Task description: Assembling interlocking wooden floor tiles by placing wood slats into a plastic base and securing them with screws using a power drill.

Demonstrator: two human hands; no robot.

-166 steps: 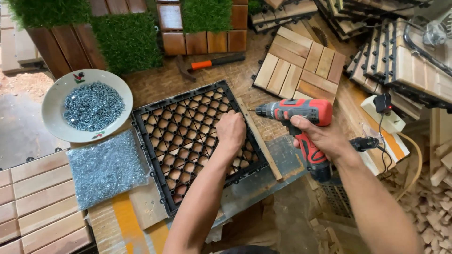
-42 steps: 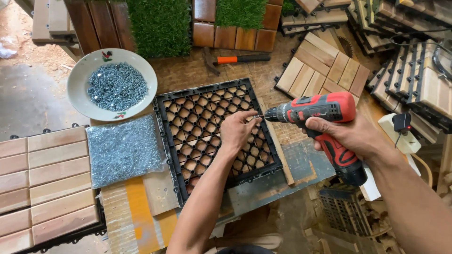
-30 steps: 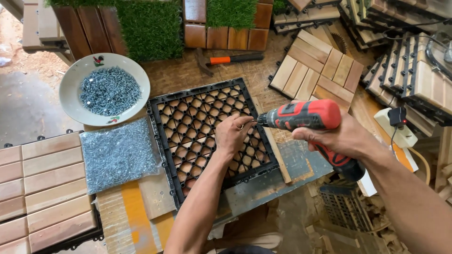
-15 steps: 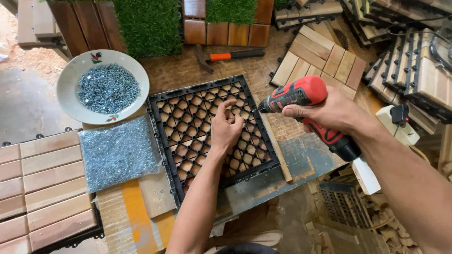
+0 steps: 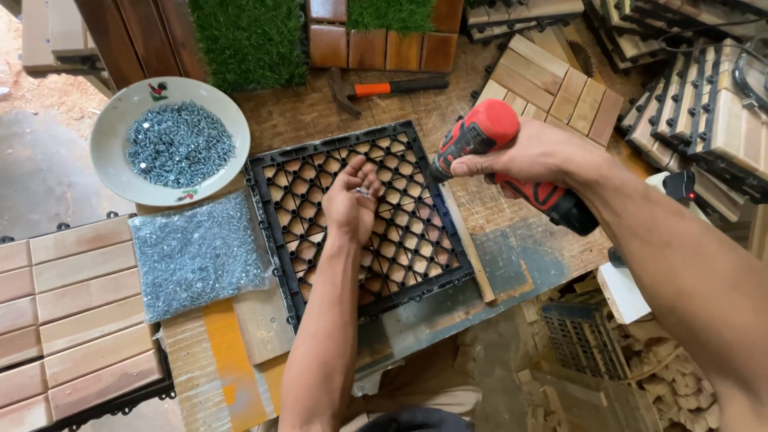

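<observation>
Your right hand has tipped the red drill nose-down. A second ago it lay roughly level with the bit at your left fingertips; now the body is pitched up and pulled back toward the right edge of the black grid tile, and the bit end is hidden behind the drill body and your knuckles. Right fingers are wrapped tight round the grip.

Your left hand has shifted too. Before, it was pinched at the bit tip; now it sits over the middle of the grid, fingers curled loosely around a few small screws. I can't tell how many.

The tile itself hasn't moved. It lies underside up on the worktop, with wooden slats showing through the cells.

My read is that one fastening point is finished and you're between screws, with the left hand sorting out the next one while the drill is parked clear.

Supply is unchanged: the white bowl of screws is up left of the tile and the clear bag of screws is just beside its left edge. The orange-handled hammer is beyond the tile, untouched.
</observation>
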